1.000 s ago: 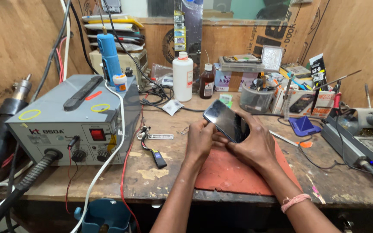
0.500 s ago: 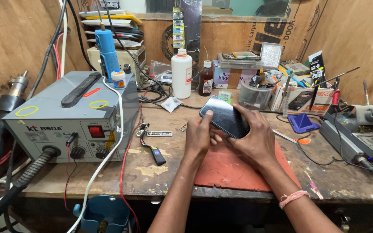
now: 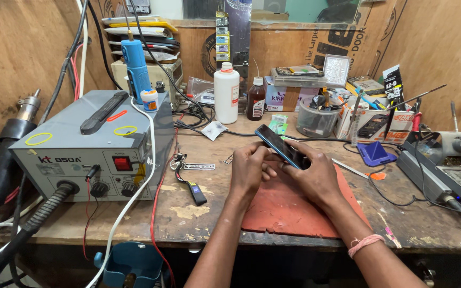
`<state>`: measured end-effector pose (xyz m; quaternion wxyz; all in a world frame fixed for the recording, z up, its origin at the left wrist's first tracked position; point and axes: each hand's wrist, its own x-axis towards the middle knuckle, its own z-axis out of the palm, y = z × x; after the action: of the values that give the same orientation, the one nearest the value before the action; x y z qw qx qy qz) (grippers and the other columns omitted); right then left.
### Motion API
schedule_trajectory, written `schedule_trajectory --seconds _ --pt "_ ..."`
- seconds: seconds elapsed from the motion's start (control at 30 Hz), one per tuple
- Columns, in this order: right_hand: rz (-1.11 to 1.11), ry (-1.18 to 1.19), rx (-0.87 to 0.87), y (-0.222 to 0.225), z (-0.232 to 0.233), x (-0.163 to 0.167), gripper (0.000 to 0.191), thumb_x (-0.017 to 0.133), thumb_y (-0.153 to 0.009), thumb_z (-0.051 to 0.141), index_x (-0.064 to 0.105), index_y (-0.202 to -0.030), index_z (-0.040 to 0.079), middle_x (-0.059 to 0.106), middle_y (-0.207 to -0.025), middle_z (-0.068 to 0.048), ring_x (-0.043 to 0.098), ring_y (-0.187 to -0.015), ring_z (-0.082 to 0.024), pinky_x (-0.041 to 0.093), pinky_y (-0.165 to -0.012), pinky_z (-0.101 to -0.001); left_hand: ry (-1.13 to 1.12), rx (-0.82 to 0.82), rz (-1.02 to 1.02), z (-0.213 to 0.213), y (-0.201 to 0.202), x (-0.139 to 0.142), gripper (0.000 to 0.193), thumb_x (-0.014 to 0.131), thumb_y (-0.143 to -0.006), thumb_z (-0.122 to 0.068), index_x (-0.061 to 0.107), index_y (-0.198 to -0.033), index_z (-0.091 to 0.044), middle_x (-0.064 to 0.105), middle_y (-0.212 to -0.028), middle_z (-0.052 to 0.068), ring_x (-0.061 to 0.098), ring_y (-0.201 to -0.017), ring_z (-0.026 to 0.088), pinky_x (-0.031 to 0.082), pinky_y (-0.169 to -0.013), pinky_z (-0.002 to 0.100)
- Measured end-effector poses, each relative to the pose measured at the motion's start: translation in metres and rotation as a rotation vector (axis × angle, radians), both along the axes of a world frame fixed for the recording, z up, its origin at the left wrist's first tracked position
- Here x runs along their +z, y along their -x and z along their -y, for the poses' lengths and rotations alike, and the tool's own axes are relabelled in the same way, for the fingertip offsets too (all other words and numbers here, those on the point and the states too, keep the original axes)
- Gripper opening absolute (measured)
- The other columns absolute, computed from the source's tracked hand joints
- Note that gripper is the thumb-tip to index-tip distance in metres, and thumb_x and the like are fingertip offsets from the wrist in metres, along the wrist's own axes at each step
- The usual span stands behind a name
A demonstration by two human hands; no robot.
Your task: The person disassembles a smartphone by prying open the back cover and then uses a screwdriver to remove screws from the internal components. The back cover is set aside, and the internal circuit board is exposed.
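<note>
Bench inspection, head view. Both hands at centre of the wooden bench, over a red mat.

Left hand: fingers curled, gripping the near-left end of a phone. Right hand: fingers wrapped round the phone's lower right side, thumb on top. Phone held clear of the mat, not resting on it.

Phone attitude: tilted, one long edge facing the camera. Long axis runs from upper left to lower right in the picture; far end points twd the white bottle at the back, near end is buried in the right palm. Which face is up: cannot tell.

Edges and room:
- Front bench edge runs just below the mat; forearms cross it.
- Left: grey box w/ knobs takes up the left third; red and white cables hang over the front edge beside it. A small dark stick and a metal strip lie btwn the box and left hand, near but apart.
- Right: bare wood beside the mat, then a thin metal tool, a blue wedge and a long grey unit, well apart from the right hand.
- Back: white bottle, brown bottle, clear tub and boxes crowd the wall; an open strip of wood lies btwn them and the hands.
</note>
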<state>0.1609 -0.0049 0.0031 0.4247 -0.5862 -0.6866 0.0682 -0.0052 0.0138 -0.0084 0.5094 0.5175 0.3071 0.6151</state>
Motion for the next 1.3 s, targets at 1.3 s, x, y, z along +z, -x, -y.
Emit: schedule_trajectory --seconds 1.3 --pt "-0.753 0.077 0.321 -0.010 0.001 0.005 0.081 0.072 -0.087 0.027 0.039 -0.157 0.005 0.064 -0.128 -0.017 0.071 -0.102 -0.023 0.062 -0.084 -0.0348 -0.262 0.084 -0.081 -0.003 -0.006 -0.013 0.021 0.072 -0.073 0.007 0.056 -0.083 -0.003 0.074 -0.087 0.008 0.071 -0.082 0.008 0.055 -0.066 0.021"
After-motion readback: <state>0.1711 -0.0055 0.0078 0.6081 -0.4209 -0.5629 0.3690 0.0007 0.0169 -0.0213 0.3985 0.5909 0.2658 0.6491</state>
